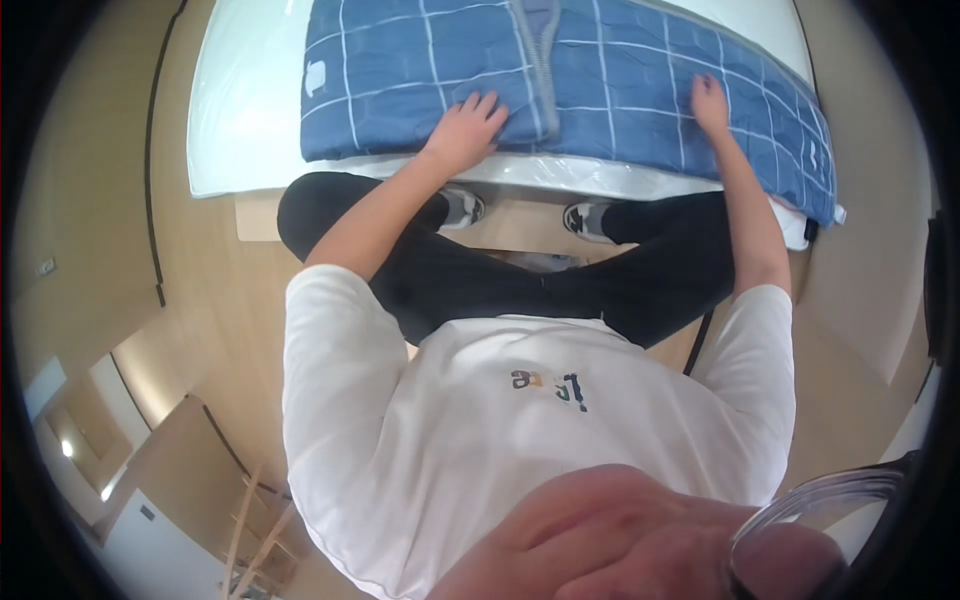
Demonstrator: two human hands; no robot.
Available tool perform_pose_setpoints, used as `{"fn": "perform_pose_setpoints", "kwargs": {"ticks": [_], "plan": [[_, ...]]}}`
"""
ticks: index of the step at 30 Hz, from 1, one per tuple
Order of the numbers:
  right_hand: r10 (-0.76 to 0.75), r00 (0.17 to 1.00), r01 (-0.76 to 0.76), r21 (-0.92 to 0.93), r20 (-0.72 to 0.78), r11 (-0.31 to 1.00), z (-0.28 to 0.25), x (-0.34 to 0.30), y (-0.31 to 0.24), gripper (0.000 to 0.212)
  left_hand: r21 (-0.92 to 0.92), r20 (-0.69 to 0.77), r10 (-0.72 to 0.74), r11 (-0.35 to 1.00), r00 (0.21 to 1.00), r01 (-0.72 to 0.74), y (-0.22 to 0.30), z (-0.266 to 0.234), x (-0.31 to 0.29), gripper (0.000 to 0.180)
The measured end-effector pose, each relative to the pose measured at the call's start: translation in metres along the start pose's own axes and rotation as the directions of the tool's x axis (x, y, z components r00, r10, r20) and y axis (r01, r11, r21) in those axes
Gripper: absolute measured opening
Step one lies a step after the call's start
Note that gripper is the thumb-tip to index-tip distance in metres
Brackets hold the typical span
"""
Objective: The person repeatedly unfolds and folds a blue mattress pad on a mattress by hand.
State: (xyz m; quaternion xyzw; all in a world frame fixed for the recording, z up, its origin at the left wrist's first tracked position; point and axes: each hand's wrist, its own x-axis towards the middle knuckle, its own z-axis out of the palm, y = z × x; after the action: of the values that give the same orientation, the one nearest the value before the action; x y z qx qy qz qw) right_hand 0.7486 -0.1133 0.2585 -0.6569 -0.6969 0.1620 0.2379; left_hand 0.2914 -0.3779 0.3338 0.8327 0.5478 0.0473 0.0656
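Hands are apart, both at the quilt (380,60). Left hand (467,130): palm down, fingers spread, resting on the quilt near its near edge. Right hand (710,103): fingers curled at the quilt, farther from the near edge; whether fabric is pinched cannot be told.

The quilt is blue with white grid lines and lies across the mattress (240,110), directly under the hands. A grey band (546,75) runs across it between the hands, just beside the left fingertips. A white tag (315,78) lies left of the left hand.

Obstructions: the left knee (310,205) is just beside the left forearm; the right leg (690,235) extends toward the right forearm. Two shoes (463,207) stand on the person's side of the mattress, between the forearms.

Edges: the glossy white mattress extends left past the quilt and shows as a strip between the quilt and the shoes. The wood floor (210,300) extends left of the left forearm.
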Motion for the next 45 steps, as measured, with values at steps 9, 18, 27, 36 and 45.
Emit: {"fn": "perform_pose_setpoints", "kwargs": {"ticks": [9,18,27,36,45], "plan": [[0.766,0.641,-0.764,0.121,0.036,0.634,-0.111,-0.07,0.28,0.065,0.287,0.067,-0.003,0.958,0.998,-0.016,-0.021,0.017,-0.011,0.033],[0.802,0.497,-0.38,0.914,0.333,-0.144,-0.2,-0.095,0.323,0.058,0.261,0.305,-0.401,0.908,0.864,0.329,-0.092,-0.03,-0.085,0.073],[0.62,0.781,-0.158,0.934,-0.081,0.321,-0.23,-0.015,0.085,0.034,0.224,0.14,-0.309,0.935,0.941,0.274,-0.053,-0.007,-0.047,0.114],[-0.39,0.742,0.551,0.165,-0.546,0.818,0.0,-0.159,-0.232,0.073,0.262,0.232,-0.35,0.921,0.908,0.288,-0.054,0.005,-0.042,0.111],[-0.465,0.859,0.506,-0.211,0.216,0.836,0.138,-0.259,-0.297,0.1,0.298,0.129,-0.302,0.92,0.944,0.254,-0.06,0.011,-0.059,0.111]]}}
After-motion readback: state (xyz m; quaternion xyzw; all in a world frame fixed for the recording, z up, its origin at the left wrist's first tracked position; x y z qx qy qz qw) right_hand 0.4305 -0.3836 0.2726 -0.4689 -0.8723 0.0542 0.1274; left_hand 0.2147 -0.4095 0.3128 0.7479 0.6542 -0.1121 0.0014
